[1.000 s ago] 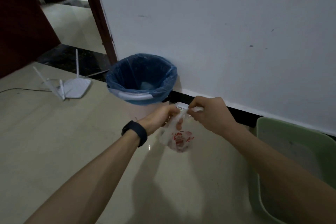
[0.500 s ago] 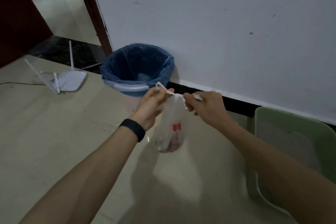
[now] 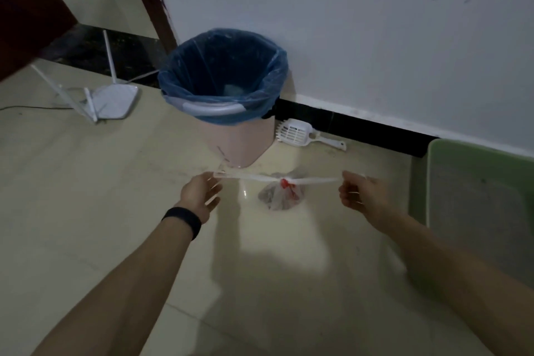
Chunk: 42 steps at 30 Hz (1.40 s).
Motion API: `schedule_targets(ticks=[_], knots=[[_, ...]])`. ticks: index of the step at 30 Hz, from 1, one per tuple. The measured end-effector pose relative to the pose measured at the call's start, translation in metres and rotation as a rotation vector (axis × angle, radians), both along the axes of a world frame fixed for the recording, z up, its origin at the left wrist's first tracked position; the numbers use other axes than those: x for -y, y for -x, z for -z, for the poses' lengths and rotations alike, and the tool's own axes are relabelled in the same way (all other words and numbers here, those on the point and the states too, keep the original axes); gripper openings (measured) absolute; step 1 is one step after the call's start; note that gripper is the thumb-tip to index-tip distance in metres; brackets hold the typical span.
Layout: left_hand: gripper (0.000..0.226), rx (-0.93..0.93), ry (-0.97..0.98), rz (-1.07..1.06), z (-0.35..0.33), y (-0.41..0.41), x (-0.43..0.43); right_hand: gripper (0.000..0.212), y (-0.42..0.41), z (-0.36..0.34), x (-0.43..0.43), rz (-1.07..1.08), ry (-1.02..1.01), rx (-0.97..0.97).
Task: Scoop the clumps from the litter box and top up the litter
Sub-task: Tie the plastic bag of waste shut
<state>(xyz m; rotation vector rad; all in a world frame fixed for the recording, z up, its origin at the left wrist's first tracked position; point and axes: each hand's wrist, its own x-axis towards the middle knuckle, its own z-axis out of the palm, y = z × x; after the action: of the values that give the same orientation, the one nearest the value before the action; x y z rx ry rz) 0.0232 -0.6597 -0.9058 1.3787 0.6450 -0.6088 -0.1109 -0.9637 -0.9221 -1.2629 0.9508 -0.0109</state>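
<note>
Two hands stretch the handles of a small plastic bag (image 3: 281, 196) apart in a nearly straight horizontal line. The left hand (image 3: 199, 193) pinches the end of one handle between thumb and fingertips, its other fingers loosely extended. The right hand (image 3: 361, 195) has its fingers curled and grips the end of the other handle. The bag's pouch, clear with red print, hangs bunched below a knot midway between the hands, over the pale floor tiles (image 3: 86, 211); whether it touches the floor cannot be told.

A black wristband (image 3: 182, 221) sits on the left wrist. Just beyond the bag stands a pink trash bin (image 3: 239, 141) with a blue liner (image 3: 202, 66) folded over its rim, near the white wall (image 3: 346, 37). To the bin's right, a white litter scoop (image 3: 297, 133) lies flat on the floor beside the dark baseboard. The green litter box (image 3: 419, 182) sits at the right edge, close to the right forearm. Far left, a white router (image 3: 115, 101) with antennas lies on the floor.
</note>
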Motion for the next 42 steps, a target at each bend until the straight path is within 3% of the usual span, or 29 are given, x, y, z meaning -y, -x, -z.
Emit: schedule_targets(ticks=[2,4,6,8,9,11,14,16,18,21,25,28,31,34,36,39,42], knots=[[0.022,-0.039,0.109,-0.029,0.005,0.0,0.0,0.038,0.001,0.003,-0.005,0.075,-0.162,0.034],[0.034,-0.072,0.203,-0.026,0.015,0.005,0.004,0.049,0.004,0.015,-0.019,0.028,-0.182,0.014],[0.04,-0.087,0.192,0.016,0.025,0.013,0.013,0.062,0.005,0.029,-0.04,-0.131,-0.074,-0.046],[0.03,-0.077,0.027,0.152,0.031,0.018,0.023,0.078,0.0,0.039,-0.06,-0.284,0.086,-0.078],[0.026,-0.058,-0.051,0.226,0.034,0.019,0.029,0.076,-0.005,0.042,-0.068,-0.339,0.173,-0.059],[0.041,0.003,-0.17,0.366,0.038,0.015,0.044,0.061,-0.021,0.044,-0.082,-0.455,0.436,-0.035],[0.067,0.137,-0.26,0.487,0.048,0.006,0.064,0.078,-0.043,0.055,-0.095,-0.551,0.782,-0.106],[0.054,0.215,-0.215,0.441,0.049,0.005,0.078,0.073,-0.053,0.053,-0.098,-0.448,0.879,-0.022],[0.036,0.293,-0.199,0.326,0.053,0.005,0.088,0.05,-0.061,0.043,-0.101,-0.3,0.937,0.127],[0.023,0.416,-0.198,0.245,0.047,0.009,0.099,0.024,-0.07,0.023,-0.101,-0.098,0.707,0.182],[0.019,0.639,-0.305,0.297,0.03,0.014,0.112,0.02,-0.075,0.011,-0.091,-0.028,0.485,0.257],[0.017,0.905,-0.385,0.39,0.017,0.017,0.114,0.024,-0.077,-0.001,-0.076,-0.158,0.436,0.241],[0.018,1.262,-0.706,0.652,0.018,0.014,0.107,0.023,-0.081,-0.011,-0.059,-0.365,0.533,0.153],[0.022,1.348,-0.855,0.787,0.018,0.012,0.099,0.017,-0.078,-0.023,-0.057,-0.539,0.392,0.145],[0.022,1.408,-0.914,0.861,0.018,0.013,0.095,0.03,-0.073,-0.026,-0.06,-0.598,0.259,0.159],[0.02,1.41,-0.935,0.915,0.013,0.016,0.094,0.049,-0.068,-0.02,-0.063,-0.519,0.284,0.134],[0.019,1.332,-0.897,0.929,0.01,0.019,0.096,0.045,-0.067,-0.016,-0.063,-0.39,0.151,0.085]])
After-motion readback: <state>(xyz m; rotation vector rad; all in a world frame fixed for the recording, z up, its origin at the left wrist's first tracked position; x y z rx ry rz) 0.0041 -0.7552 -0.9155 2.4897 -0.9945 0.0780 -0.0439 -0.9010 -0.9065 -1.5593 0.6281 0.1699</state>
